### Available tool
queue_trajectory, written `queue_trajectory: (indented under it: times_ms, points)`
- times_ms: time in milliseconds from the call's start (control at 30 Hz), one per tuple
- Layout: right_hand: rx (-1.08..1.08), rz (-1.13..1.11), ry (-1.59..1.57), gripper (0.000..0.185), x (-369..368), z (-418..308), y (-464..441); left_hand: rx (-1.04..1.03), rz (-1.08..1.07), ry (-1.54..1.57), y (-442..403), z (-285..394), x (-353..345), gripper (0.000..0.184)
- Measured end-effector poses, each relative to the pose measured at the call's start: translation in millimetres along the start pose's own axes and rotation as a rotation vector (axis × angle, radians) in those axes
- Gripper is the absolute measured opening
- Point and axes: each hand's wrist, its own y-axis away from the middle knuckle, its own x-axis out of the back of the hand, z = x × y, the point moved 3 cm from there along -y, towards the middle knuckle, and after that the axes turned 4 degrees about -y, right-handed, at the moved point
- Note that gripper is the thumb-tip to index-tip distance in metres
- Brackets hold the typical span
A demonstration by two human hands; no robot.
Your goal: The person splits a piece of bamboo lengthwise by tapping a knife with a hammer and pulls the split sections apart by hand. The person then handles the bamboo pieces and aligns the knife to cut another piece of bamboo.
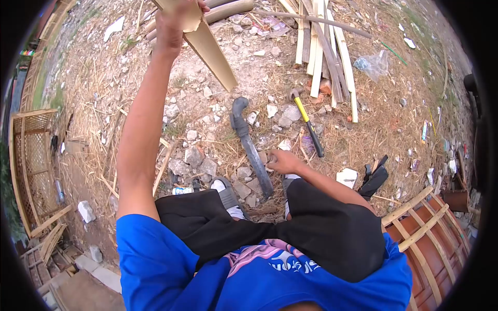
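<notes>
At the top of the head view, my left hand (pixel 171 28) is closed around a split length of bamboo (pixel 215 57), which slants down to the right above the ground. The upper end is cut off by the frame edge. My right hand (pixel 284 161) is low, in front of my feet, its fingers curled together; what they grip, if anything, is too small to make out. Just left of it lies a machete-like tool (pixel 254 158) with a grey blade and a dark, hooked handle. A claw hammer (pixel 307 120) with a yellow and black handle rests beyond my right hand.
Pale split strips (pixel 321 52) are piled at the upper right, beside a clear plastic bag (pixel 372 65). Round poles (pixel 228 9) lie at the top. Broken stones (pixel 194 156) cover the ground near my feet. A lattice frame (pixel 36 155) stands left, a slatted wooden frame (pixel 423 228) right.
</notes>
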Motion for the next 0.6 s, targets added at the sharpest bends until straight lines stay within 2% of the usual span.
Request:
queue_trajectory:
  times_ms: [100, 200, 333, 433, 533, 600]
  points:
    - [0.029, -0.106, 0.107, 0.05, -13.7, -33.7, 4.6, 0.043, -0.043, 0.055, -2.8, 5.9, -6.7, 0.049]
    - [0.373, 0.051, 0.329, 0.053, 8.2, -49.8, -21.7, 0.1, -0.064, 0.044, 3.9, 12.5, -10.9, 0.054]
    - [0.593, 0.246, 0.705, 0.048, 53.2, -84.2, -73.4, 0.162, -0.071, 0.012, 7.9, 7.2, -12.3, 0.057]
    - [0.871, 0.361, 0.868, 0.047, 57.5, -111.5, -105.5, 0.176, -0.159, 0.049, 7.7, 5.4, -17.5, 0.055]
    - [0.746, 0.089, 1.115, 0.044, 52.0, -121.3, -127.2, 0.163, -0.135, -0.01, 10.6, 11.2, -27.8, 0.054]
    - [0.749, 0.12, 1.122, 0.031, 45.7, -114.1, -134.8, 0.112, -0.168, -0.038, 15.1, 14.4, -28.3, 0.051]
